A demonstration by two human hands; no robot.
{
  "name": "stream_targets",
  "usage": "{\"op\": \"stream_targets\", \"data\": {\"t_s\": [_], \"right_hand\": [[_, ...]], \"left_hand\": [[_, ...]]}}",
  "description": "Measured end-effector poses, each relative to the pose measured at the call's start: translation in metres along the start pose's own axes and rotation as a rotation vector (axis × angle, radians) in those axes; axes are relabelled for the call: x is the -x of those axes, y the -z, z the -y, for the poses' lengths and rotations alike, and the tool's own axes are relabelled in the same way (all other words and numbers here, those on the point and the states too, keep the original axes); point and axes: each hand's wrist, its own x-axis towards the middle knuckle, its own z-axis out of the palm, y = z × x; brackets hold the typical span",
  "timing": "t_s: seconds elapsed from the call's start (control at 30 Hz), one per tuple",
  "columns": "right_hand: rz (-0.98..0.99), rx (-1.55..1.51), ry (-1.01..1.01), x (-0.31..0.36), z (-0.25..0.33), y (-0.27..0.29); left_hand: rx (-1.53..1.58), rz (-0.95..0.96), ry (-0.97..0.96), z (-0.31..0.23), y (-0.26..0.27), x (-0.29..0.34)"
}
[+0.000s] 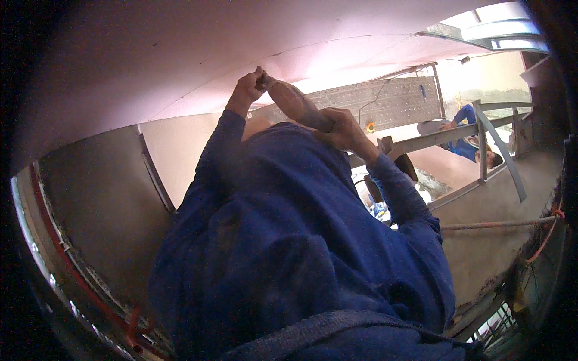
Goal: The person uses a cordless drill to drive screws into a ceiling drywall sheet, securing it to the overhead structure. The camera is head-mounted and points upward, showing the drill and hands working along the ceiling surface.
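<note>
Both my arms are raised in blue sleeves toward a pale pinkish panel that has a thin seam line across it. A long, rounded, dusty brown tool with a dark rear end lies slanted between my hands; its exact kind I cannot make out. My right hand is wrapped round the dark rear end. At the narrow front end, close to the panel, my left hand is closed with its fingers pinched together. Whether those fingers grip the tool's tip or a small piece there is hidden.
A perforated plank stretches behind the tool, near an orange ring-shaped thing. To the right, another person in blue is beyond metal rails. A rope crosses lower right; a red pipe runs down the left.
</note>
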Motion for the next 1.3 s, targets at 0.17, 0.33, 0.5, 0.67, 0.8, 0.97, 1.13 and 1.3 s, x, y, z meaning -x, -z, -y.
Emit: {"op": "stream_targets", "data": {"t_s": [0.17, 0.33, 0.5, 0.67, 0.8, 0.97, 1.13, 1.3], "right_hand": [[0.009, 0.187, 0.055, -0.003, -0.002, 0.001], [0.116, 0.381, 0.087, -0.006, 0.0, 0.004], [0.191, 0.467, 0.021, -0.005, 0.003, 0.008], [0.218, 0.533, -0.002, -0.006, 0.006, 0.007], [0.206, 0.558, -0.005, -0.006, 0.01, 0.005], [0.255, 0.609, -0.083, -0.007, 0.011, 0.002], [0.21, 0.638, -0.002, -0.006, -0.004, -0.006], [0.109, 0.636, 0.064, -0.012, -0.024, -0.021]], "left_hand": [[0.13, 0.014, 0.01, -0.004, -0.002, 0.001], [0.042, -0.036, -0.056, -0.01, -0.009, 0.013], [-0.018, -0.027, 0.038, -0.013, -0.009, 0.012], [0.306, -0.14, 0.119, -0.014, -0.012, 0.008], [-0.016, -0.14, 0.06, -0.018, -0.019, 0.006], [0.196, -0.132, 0.076, -0.016, -0.024, 0.004], [-0.275, -0.068, -0.402, 0.004, -0.019, 0.0], [-0.163, -0.037, -0.066, 0.002, -0.015, -0.037]]}}
